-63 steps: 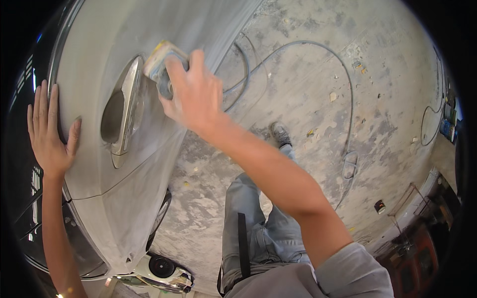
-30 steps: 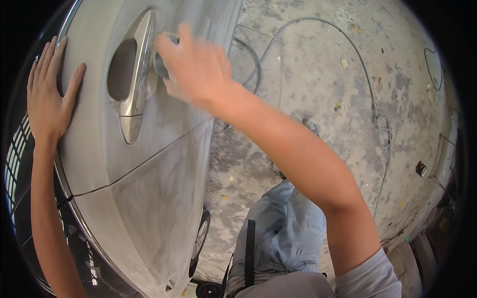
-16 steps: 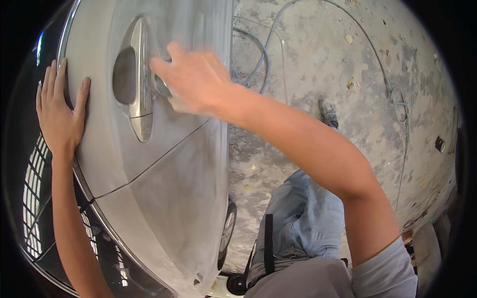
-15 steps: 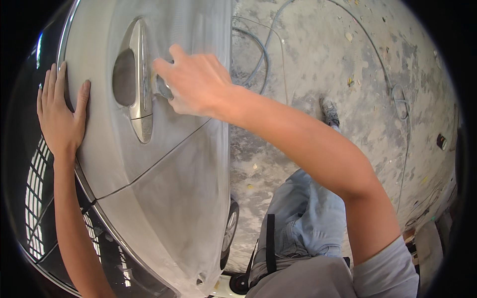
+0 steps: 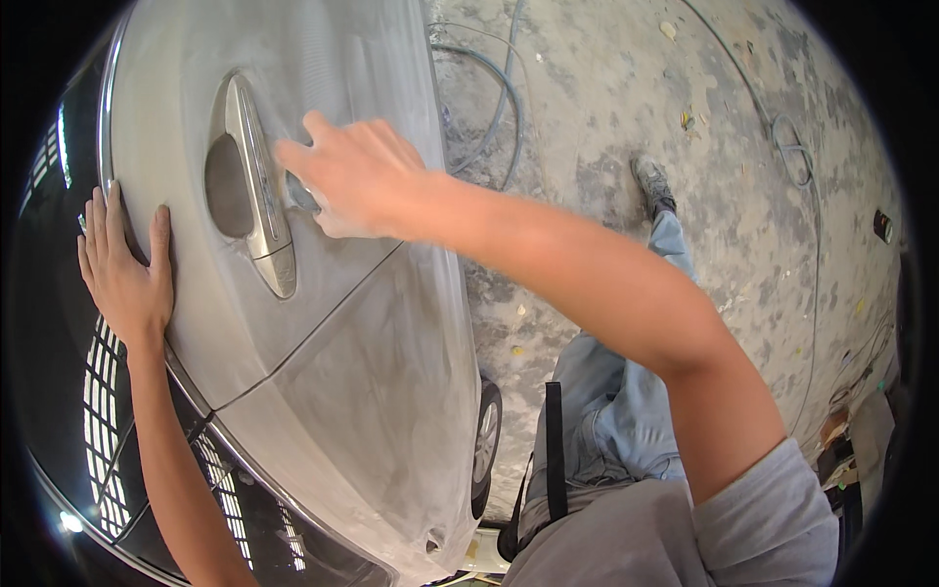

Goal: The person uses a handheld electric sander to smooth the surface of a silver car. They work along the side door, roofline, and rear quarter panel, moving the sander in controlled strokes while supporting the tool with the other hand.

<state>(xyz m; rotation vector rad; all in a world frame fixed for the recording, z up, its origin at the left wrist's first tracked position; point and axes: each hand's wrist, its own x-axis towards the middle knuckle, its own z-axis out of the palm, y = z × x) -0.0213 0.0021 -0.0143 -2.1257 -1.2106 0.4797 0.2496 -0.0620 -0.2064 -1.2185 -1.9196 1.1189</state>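
Evidently the left hand [image 5: 132,279] lies splayed, the right hand [image 5: 357,179] curled round a grey block [image 5: 300,195].

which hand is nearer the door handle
Right. The right hand is just right of the door handle; the left hand lies farther, left of it, along the window edge.

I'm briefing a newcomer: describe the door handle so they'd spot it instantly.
Find the dull grey car side at left. Between the left hand and right hand sits the door handle, a slim bar beside a dark oval recess. Its shiny strip sets it apart from its matte surroundings.
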